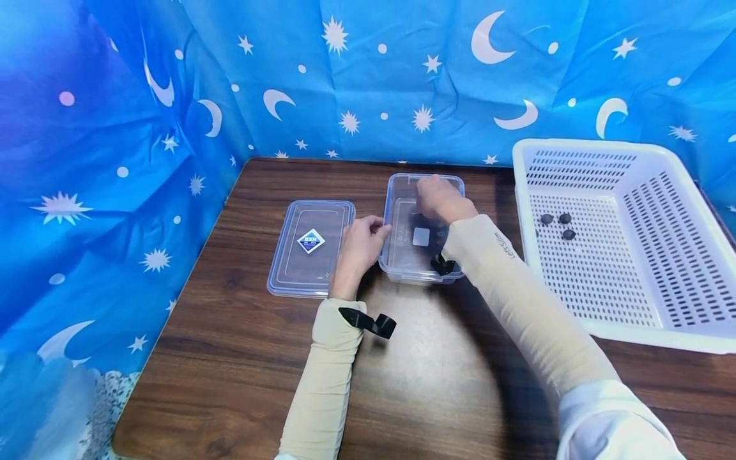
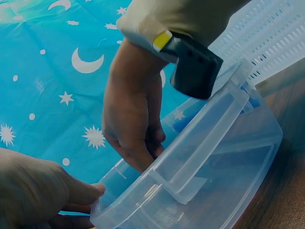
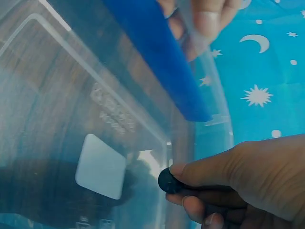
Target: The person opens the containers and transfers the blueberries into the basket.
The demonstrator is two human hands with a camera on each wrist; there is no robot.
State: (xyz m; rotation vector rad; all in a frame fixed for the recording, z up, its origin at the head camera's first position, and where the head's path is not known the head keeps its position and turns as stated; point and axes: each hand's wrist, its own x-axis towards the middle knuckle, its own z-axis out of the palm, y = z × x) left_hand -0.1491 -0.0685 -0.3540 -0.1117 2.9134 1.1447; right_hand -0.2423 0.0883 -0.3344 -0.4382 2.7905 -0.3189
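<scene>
A clear plastic food container (image 1: 397, 255) with a raised rim stands on the table, its lid off. My left hand (image 1: 361, 246) holds the container's left wall at the rim, with thumb and fingers at the edge. My right hand (image 1: 439, 197) reaches down inside the container near its far end. Between its thumb and fingers it pinches a small dark round ball (image 3: 168, 181), low over the container floor. That ball is hidden in the head view. A pale square label (image 1: 421, 237) shows on the container's bottom.
Left of the container lies its clear lid (image 1: 287, 262) with a blue edge and a diamond sticker. A white perforated basket (image 1: 632, 332) stands on the right, holding several small dark balls (image 1: 565, 218). A blue star-and-moon cloth (image 1: 356, 76) hangs behind the wooden table (image 1: 230, 358).
</scene>
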